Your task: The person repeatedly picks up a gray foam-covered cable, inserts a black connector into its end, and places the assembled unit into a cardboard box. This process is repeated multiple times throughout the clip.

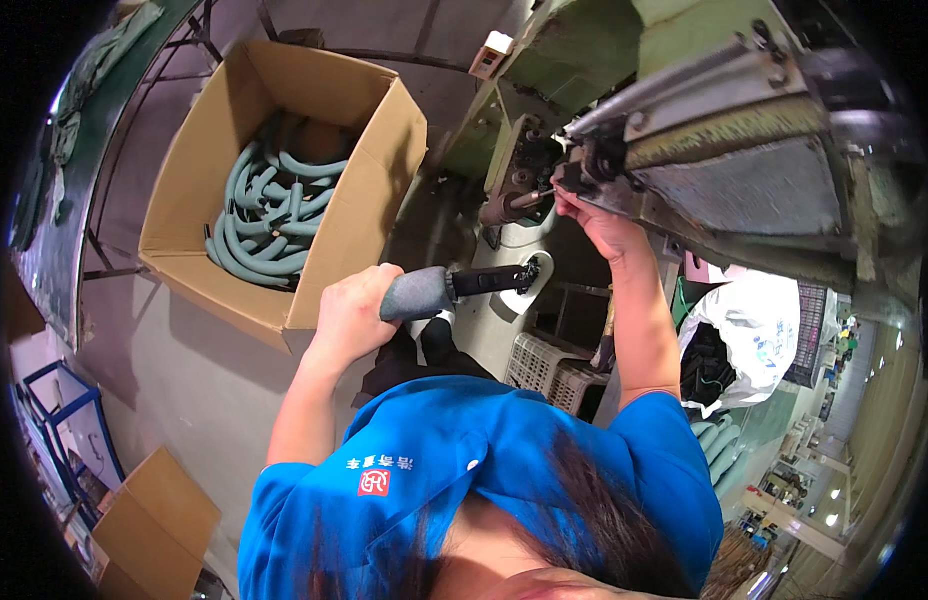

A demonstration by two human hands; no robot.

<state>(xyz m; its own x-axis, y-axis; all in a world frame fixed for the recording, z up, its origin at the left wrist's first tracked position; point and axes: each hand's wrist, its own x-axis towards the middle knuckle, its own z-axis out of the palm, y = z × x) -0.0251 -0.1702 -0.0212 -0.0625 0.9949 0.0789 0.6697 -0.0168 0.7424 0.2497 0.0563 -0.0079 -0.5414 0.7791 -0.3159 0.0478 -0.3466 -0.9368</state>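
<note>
My left hand (pixel 354 312) is wrapped round the end of a thick grey padded handle (pixel 416 293). A flat black bar (pixel 489 280) runs on from that handle to the right and ends in a dark, rough tip above a whitish surface. Higher up, my right hand (pixel 606 228) has its fingers pinched together at the dark metal head of a machine (pixel 594 165). A thin metal rod (pixel 529 199) sticks out from a rusty round fitting (pixel 496 210) toward these fingertips. What the fingertips hold, if anything, is too small to make out.
An open cardboard box (pixel 394 150) with several curved grey-green tubes (pixel 254 220) stands at the left. Grey plastic crates (pixel 544 365) sit below the machine. At the right is a white bag (pixel 754 325) with black pieces inside. Another cardboard box (pixel 164 520) lies at the lower left.
</note>
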